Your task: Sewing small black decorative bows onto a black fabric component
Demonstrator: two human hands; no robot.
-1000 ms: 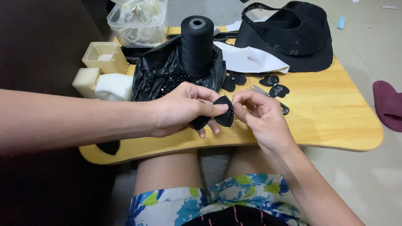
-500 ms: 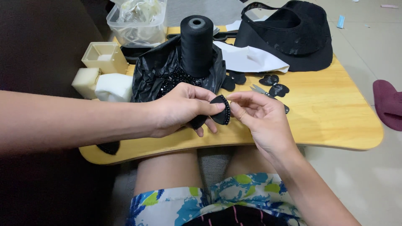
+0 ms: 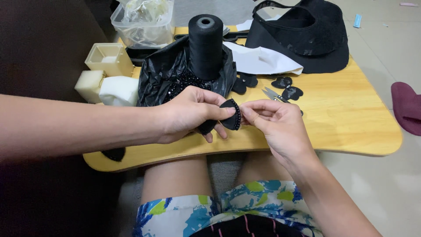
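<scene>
Left hand (image 3: pixel 193 115) pinches the black beaded patch (image 3: pixel 231 115) at frame centre; right hand (image 3: pixel 274 125) has shifted closer, fingertips pinched shut at its beaded edge, stitching continuing.

Bare bench (image 3: pixel 351 114) lies open to the right of the hands and along the near edge. Far left, the thread cone (image 3: pixel 205 46), black bag (image 3: pixel 162 74) and foam blocks (image 3: pixel 107 87) crowd the way; scissors (image 3: pixel 274 95) lie just beyond.

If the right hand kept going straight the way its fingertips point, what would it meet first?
The right hand points left, so it would likely first meet the black beaded fabric piece pinched by the left hand; depth is hard to judge.
</scene>
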